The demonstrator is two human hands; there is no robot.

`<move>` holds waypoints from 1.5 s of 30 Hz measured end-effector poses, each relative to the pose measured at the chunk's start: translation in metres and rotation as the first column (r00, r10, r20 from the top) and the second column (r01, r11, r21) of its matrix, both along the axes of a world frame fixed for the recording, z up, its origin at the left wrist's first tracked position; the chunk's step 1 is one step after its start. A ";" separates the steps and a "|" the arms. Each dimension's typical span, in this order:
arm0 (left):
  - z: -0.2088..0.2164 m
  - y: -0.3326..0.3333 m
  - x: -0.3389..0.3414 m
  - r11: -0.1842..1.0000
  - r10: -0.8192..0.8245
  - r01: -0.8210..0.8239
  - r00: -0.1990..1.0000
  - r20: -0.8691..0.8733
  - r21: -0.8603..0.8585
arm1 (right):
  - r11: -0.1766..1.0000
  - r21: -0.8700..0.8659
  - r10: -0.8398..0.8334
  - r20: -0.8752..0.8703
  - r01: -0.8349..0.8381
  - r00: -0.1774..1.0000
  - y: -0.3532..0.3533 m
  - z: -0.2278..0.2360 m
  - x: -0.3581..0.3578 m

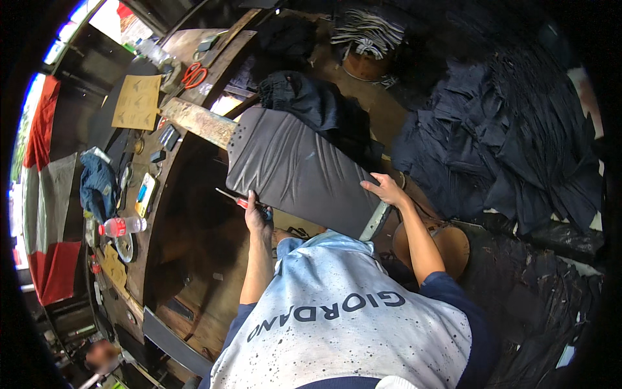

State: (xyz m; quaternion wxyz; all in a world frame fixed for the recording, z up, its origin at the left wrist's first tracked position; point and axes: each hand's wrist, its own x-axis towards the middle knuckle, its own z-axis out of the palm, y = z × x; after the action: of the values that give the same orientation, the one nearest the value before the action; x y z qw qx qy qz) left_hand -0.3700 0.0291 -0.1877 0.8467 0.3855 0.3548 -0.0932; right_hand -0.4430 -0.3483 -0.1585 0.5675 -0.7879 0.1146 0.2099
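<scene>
Across my front lies a long dark grey panel [291, 165] with a creased, leathery surface and small holes at its far left corner. My right hand [389, 190] grips its right edge, the thumb side lying over the top, near a pale strip [376, 222] along the near end. Beside the panel's left edge, my left hand [258, 217] is closed around a slim tool with a red handle [242, 202]. A thin metal shaft sticks out of it toward the left; the tool's exact kind is hard to make out.
A worn plank [197, 121] runs from the panel's far end to a wooden bench [155, 214] at left. Red-handled scissors [194, 75], a brown paper sheet [137, 102] and a plastic bottle [123, 225] lie there. Dark cloth heaps [499, 142] fill the right; a round stool [444, 249] stands nearer.
</scene>
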 end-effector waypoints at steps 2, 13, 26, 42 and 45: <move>0.000 0.000 0.000 1.000 0.008 -0.008 1.000 0.019 -0.017 | 0.998 -0.062 -0.019 0.030 0.021 0.999 0.001 -0.003 -0.001; 0.002 -0.003 0.003 0.999 0.019 -0.018 1.000 0.016 -0.046 | 0.993 -0.111 -0.023 0.019 0.025 1.000 0.000 -0.009 -0.002; -0.007 0.024 -0.025 0.995 -0.065 0.067 0.998 -0.021 0.070 | 0.979 0.032 -0.204 0.084 0.202 0.975 -0.005 -0.003 0.007; -0.025 0.201 -0.086 0.906 0.108 0.019 0.955 -0.276 0.423 | 0.986 -0.155 0.161 0.758 -0.066 0.632 0.335 0.035 0.245; -0.031 0.244 -0.075 0.892 0.019 0.099 0.966 -0.257 0.441 | 0.898 -0.357 0.431 0.596 -0.257 0.678 0.467 0.010 0.303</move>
State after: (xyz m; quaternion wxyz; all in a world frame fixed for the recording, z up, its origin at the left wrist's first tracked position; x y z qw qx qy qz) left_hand -0.4455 0.2735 -0.2189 0.6797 0.5629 0.4642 -0.0749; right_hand -0.1405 0.1189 -0.1481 0.4191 -0.8808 -0.2202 0.0049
